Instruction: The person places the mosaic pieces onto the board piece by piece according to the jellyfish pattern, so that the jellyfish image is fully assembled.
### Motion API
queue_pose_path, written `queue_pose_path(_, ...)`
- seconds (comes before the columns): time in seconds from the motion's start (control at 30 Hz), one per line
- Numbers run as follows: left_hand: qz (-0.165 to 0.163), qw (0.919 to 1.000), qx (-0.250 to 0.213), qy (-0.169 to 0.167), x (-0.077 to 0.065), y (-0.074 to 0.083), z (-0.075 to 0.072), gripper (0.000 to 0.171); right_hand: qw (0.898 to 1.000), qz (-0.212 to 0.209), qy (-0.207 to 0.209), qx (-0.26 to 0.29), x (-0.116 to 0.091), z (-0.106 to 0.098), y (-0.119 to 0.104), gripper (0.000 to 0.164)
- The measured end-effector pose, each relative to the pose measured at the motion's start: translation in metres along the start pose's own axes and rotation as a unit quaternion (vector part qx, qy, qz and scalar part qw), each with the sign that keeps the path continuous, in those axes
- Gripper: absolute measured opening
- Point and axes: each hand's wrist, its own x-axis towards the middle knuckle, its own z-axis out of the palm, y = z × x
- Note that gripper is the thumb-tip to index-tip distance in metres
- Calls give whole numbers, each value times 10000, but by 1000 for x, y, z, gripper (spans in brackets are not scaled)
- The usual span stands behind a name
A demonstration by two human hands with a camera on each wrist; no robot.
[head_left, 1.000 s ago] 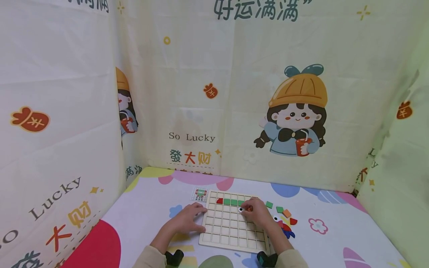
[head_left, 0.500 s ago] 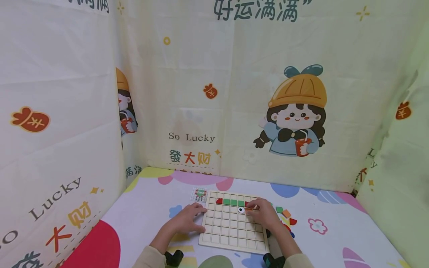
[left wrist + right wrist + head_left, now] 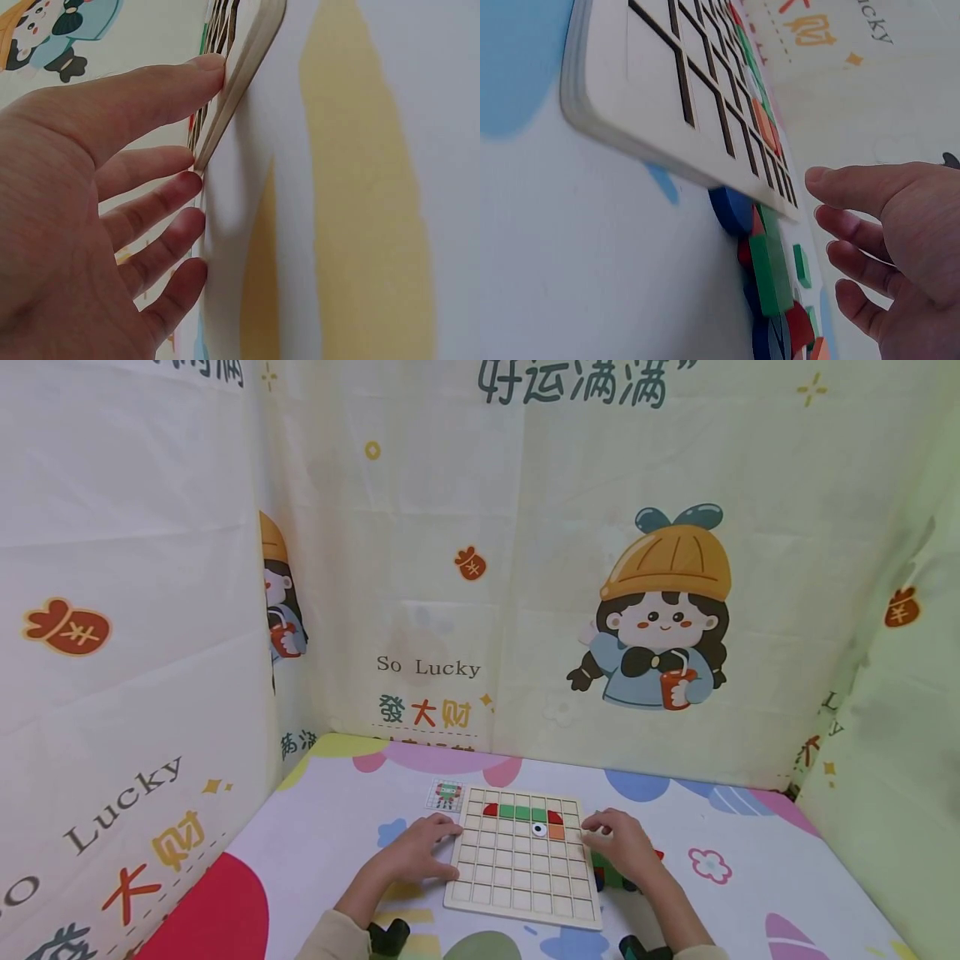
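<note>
A wooden grid board [image 3: 517,882] lies on the table. Across one upper row run several green squares [image 3: 523,813], with a red rounded piece [image 3: 491,811] at the left end and another red piece [image 3: 555,817] at the right. Below them sit a round eye piece [image 3: 539,830] and, beside it, an orange square [image 3: 556,832]. My left hand [image 3: 416,850] touches the board's left edge with thumb and fingers spread. Just off the right edge hovers my right hand [image 3: 624,845], its fingers loosely bent and holding nothing.
A small picture card [image 3: 446,795] showing a green and red figure lies behind the board's left corner. Loose pieces, among them a green block [image 3: 770,276] and a blue piece [image 3: 731,210], lie right of the board, partly hidden by my right hand. Printed cloth walls [image 3: 420,568] surround the table.
My right hand has let go of the orange square, now in the cell beside the eye piece, and moved right off the board. The right red piece is uncovered. The left hand stays put.
</note>
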Motion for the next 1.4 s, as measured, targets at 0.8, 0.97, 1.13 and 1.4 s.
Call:
queue_pose_path(0.8,61,10000,-10,48,-2,0,-1,66,9997,143,-72,-167,-14,-23,40,23)
queue_pose_path(0.97,26,10000,-48,30,-2,1,-1,65,9994,260,-116,-221,-13,-21,42,23)
queue_pose_path(1.13,-42,9999,-111,15,-3,2,-2,65,9994,208,-84,-254,-11,-18,42,22)
queue_pose_path(1.4,-94,9999,-129,7,-4,4,-3,65,9995,69,-36,-295,-9,-14,38,19)
